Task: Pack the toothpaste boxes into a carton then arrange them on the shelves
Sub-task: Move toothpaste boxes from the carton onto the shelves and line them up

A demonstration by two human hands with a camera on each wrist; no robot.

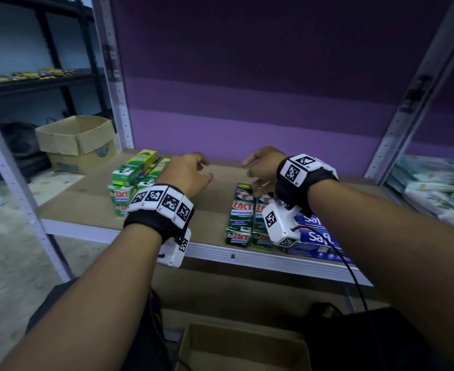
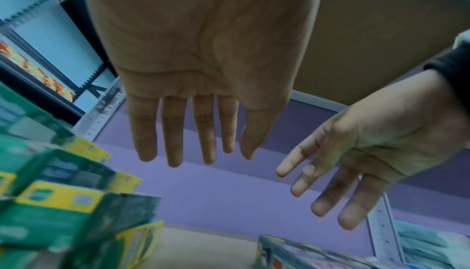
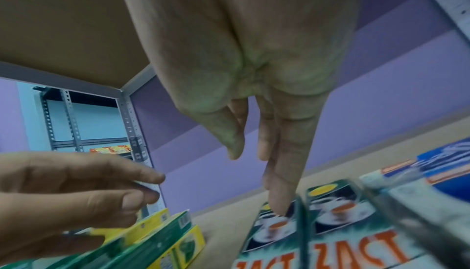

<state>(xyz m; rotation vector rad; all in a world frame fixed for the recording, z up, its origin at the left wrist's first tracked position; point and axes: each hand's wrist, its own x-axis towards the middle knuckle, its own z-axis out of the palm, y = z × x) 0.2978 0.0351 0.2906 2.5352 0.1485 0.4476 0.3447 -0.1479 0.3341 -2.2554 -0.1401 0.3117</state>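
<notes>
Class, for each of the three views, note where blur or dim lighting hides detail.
Head view: dim light, the packs on the right shelf smeared. Left wrist view: the green and yellow boxes streaked with blur. Right wrist view: the Zact boxes blur toward the bottom edge.

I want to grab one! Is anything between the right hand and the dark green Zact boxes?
Nothing visible is in the way. The right hand hangs open just above the far ends of the two dark green Zact toothpaste boxes; whether a fingertip already touches them is unclear.
</notes>
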